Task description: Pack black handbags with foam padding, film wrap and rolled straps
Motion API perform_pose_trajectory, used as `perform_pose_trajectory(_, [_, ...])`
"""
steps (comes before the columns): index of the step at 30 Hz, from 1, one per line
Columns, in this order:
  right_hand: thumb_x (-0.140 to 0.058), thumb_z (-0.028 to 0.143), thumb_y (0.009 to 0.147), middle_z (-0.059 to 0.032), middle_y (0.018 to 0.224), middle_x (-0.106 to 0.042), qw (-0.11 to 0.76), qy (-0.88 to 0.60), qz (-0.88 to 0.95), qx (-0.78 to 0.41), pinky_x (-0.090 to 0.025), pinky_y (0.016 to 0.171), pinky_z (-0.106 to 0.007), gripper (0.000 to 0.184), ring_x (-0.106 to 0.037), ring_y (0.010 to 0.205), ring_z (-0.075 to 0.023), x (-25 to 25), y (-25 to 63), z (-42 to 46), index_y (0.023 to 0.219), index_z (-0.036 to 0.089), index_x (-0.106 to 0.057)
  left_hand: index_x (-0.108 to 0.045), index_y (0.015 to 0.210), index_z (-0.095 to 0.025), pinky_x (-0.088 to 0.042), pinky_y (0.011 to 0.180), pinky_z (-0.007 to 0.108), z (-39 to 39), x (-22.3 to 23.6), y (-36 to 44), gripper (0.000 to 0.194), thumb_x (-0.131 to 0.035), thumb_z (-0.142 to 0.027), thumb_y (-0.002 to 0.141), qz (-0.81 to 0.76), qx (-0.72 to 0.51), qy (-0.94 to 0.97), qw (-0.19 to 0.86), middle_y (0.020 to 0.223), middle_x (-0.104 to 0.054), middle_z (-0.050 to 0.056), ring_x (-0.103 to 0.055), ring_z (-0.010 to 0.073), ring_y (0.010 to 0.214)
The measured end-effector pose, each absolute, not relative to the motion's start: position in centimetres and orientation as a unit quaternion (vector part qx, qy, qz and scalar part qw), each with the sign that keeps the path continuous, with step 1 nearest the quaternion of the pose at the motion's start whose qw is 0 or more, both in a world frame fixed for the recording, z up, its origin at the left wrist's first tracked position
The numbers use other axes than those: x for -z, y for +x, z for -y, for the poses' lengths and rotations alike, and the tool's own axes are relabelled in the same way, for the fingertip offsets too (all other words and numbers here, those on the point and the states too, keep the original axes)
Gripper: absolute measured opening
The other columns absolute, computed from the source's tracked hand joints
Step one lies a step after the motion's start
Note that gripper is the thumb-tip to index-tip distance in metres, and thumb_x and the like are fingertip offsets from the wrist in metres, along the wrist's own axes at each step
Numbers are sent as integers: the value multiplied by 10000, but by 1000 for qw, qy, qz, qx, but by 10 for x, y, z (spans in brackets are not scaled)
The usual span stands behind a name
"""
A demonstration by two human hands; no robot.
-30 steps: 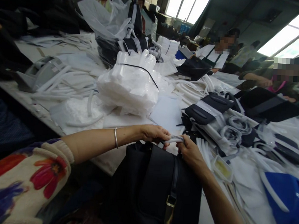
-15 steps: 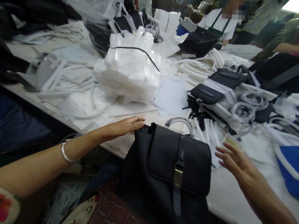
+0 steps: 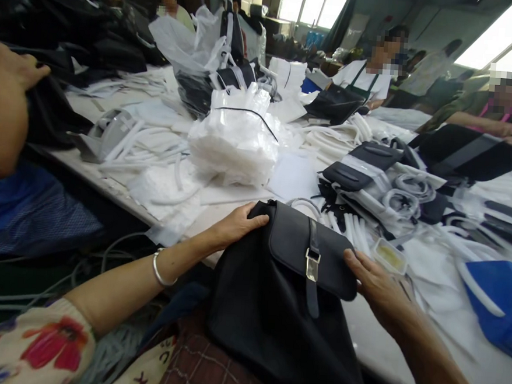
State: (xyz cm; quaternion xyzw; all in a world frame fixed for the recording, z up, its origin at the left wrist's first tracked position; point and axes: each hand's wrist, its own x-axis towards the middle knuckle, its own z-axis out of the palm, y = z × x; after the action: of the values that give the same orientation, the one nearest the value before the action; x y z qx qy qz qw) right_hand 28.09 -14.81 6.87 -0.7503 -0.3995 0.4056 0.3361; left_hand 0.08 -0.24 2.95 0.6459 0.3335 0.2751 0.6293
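A black backpack (image 3: 290,323) rests upright on my lap, leaning against the table edge. Its front flap (image 3: 297,236) is down, with a strap and a gold-coloured buckle (image 3: 311,266) on it. My left hand (image 3: 242,223) grips the upper left corner of the bag, thumb over the top edge. At the flap's right edge, my right hand (image 3: 370,276) holds the side of the bag; some of its fingers are hidden behind it.
A wrapped white bundle (image 3: 237,138), black bag pieces with coiled straps (image 3: 363,164), a small clear tray (image 3: 389,257) and a blue object (image 3: 498,302) lie on the cluttered table. Another person's arm (image 3: 3,110) reaches in at left; co-workers sit opposite.
My right hand has come in from the right onto the flap's edge. My left hand now clasps the bag's corner. The view has tilted up, and another person's arm appears at left.
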Motion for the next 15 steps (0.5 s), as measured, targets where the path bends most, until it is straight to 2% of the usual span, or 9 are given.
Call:
perform_pose_trajectory(2, [-644,571,802,-57,1009,-719,398,-702,353,-473,-575,689,-306,381,-663,875,-232,-69,285,141,976,238,-702,-558,1202,-176,-472,932,375,-12,-23,0,399,-526,-442,906,-387,-269,729,497,1144,-661,86,-618,257,1051])
perform_pose_trajectory(4, [-684,484,793,-65,1073,-714,468,-636,304,-533,-574,794,-328,339,-671,918,-222,-67,287,136,1024,237,-702,-558,1173,-187,-460,944,396,-22,-17,-4,324,-530,-325,881,-432,-253,776,384,1136,-643,88,-602,261,1055])
perform_pose_trajectory(6, [-714,393,770,-74,1147,-697,519,-579,281,-563,-538,913,-353,374,-669,986,-219,-64,287,132,1107,232,-682,-557,1152,-196,-437,973,406,-25,-16,-10,306,-511,-235,853,-440,-254,795,331,1158,-613,90,-567,261,1094])
perform_pose_trajectory(9, [-747,340,731,-77,1202,-677,526,-584,310,-535,-501,977,-378,479,-657,1045,-232,-62,281,128,1186,231,-643,-586,1049,-184,-407,1005,387,-20,-29,-19,247,-448,-172,845,-407,-279,823,281,1094,-606,87,-538,242,1089])
perform_pose_trajectory(12, [-760,355,709,-101,1241,-653,460,-630,421,-463,-494,974,-431,671,-638,1083,-273,-62,277,123,1328,218,-540,-607,956,-171,-424,971,365,-12,-51,-26,201,-438,-185,849,-371,-278,825,323,998,-624,76,-555,233,1010])
perform_pose_trajectory(15, [-710,323,732,-132,1364,-562,347,-650,580,-345,-446,1011,-451,808,-581,1176,-296,-64,277,117,1462,205,-385,-604,1043,-178,-412,999,339,-8,-68,-30,246,-423,-249,893,-320,-265,787,455,1078,-630,57,-556,221,1070])
